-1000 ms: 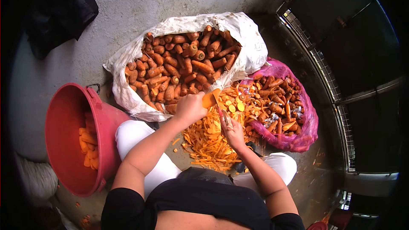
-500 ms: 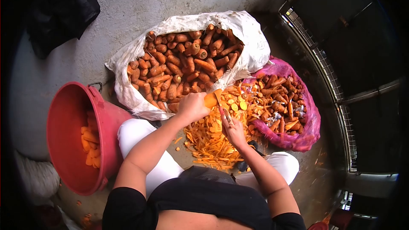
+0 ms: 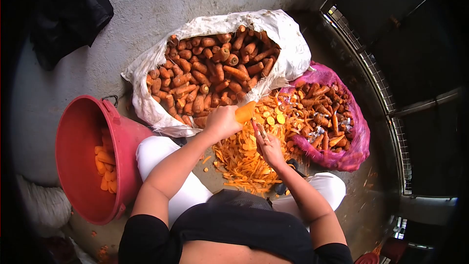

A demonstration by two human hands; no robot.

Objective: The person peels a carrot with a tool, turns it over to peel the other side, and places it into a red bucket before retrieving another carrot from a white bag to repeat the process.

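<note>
The person sits on the floor point(image 3: 146, 5) with bent knees in white trousers point(image 3: 156, 156). The left hand point(image 3: 222, 122) is closed tight around a carrot point(image 3: 245, 112). Only the bright orange end of the carrot sticks out past the fingers. It points up and to the right. The right hand point(image 3: 270, 149) is just beside it, a little lower. Its fingers are closed around a small peeler point(image 3: 258, 131). The tip of the peeler reaches the lower side of the carrot and seems to touch it. The two hands are close but do not touch each other.

Under both hands lies a big heap of peels point(image 3: 242, 164). They are thin orange strips, spread on the floor between the knees. Some round carrot slices point(image 3: 273, 115) lie at the far edge of the heap.

Behind the hands stands a white sack point(image 3: 288, 44). It is open at the top and full of dirty carrots point(image 3: 210, 73) with the skin on. To the right of it, touching it, is a pink net bag point(image 3: 359, 139) with more carrot bits and scraps inside. To the left of the person is a red bucket point(image 3: 78, 132), right next to the left knee. Peeled carrot pieces point(image 3: 105, 166) lie at its bottom. A black cloth point(image 3: 63, 14) lies well apart at the top left. A metal grate point(image 3: 371, 83) runs along the right side.
</note>
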